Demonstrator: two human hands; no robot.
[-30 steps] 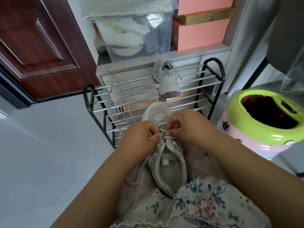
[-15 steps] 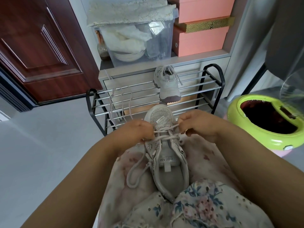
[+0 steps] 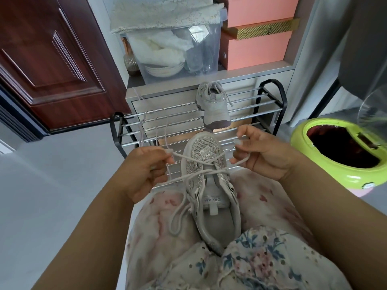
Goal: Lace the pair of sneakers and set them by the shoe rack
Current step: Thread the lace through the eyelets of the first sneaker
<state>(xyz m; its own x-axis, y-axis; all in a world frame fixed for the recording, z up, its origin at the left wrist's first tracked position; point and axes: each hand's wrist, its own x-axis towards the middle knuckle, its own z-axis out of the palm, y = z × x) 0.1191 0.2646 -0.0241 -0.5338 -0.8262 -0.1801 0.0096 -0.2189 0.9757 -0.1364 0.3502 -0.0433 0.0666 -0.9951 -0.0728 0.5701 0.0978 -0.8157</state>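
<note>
Trainee: Step in hand?

Fitter: Lacing of first sneaker [image 3: 212, 197], judged early. Lower eyelets threaded, one cross drawn over the tongue; upper eyelets bare.

Trainee: Location of work?

Fitter: On lap, sole down, toe toward rack [image 3: 272, 101], heel toward body. Second sneaker [image 3: 213, 107] on top rails of rack, well apart, apparently laced. Spare lace [image 3: 144, 126] draped over rails at left.

Trainee: Grip state?

Fitter: Left grip [image 3: 146, 170] curled, pinching one end of lace [image 3: 189, 157] between thumb and forefinger, tip just clear of the pinch. Right grip [image 3: 259, 151] likewise curled, pinching the other end, with a short bend of lace below the thumb. Nothing else held.

Trainee: Pose?

Fitter: Both forearms in from below, wrists level, grips on opposite sides of the toe box, spread apart. Lace taut between them, crossing at the midline.

Trainee: Next move?

Fitter: Probably: ease tension, then feed each tip through the next free eyelet on the opposite side. Keep both ends equal in length. Steady the shoe between the knees during threading. Avoid snagging the slack loop beside the left flank. Repeat to the top, tie off, then set the pair by the rack.
</note>
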